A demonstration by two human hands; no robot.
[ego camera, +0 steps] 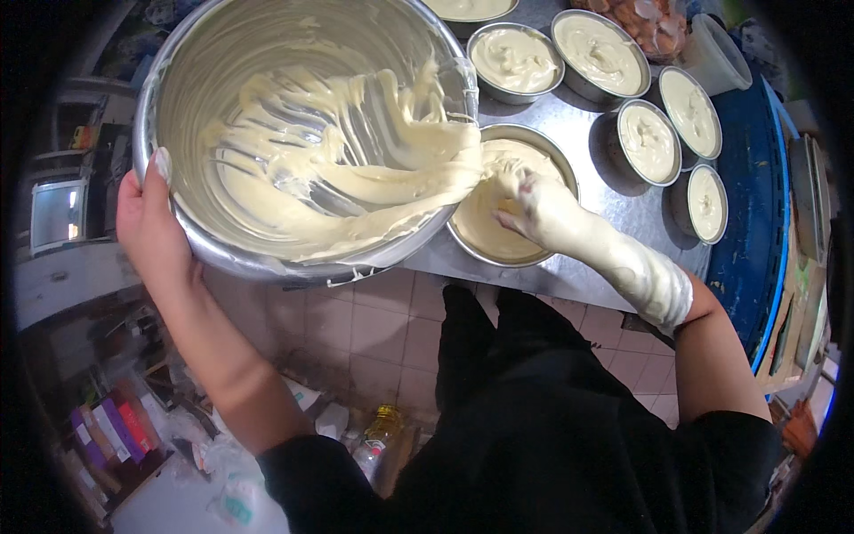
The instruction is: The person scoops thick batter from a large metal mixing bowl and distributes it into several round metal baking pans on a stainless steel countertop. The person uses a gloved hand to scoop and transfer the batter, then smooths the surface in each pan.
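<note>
A large steel mixing bowl (313, 263) is tilted toward the right, its left rim gripped by my left hand (157, 227). Pale, thick batter (373, 180) smears the inside and slides over the bowl's right lip. Below that lip stands a round metal cake tin (567, 157) with batter in it. My right hand (534, 200), coated in batter up to the forearm, is over this tin beside the bowl's lip. Its fingers are partly curled and batter clings to them; whether they touch the batter in the tin is hard to tell.
Several batter-filled tins, among them a round one (514, 60) and a smaller one (648, 141), stand on the metal table (567, 127). Behind them are a translucent plastic tub (717, 57) and a bag of brown pieces (644, 27). A blue surface (747, 193) borders the right side.
</note>
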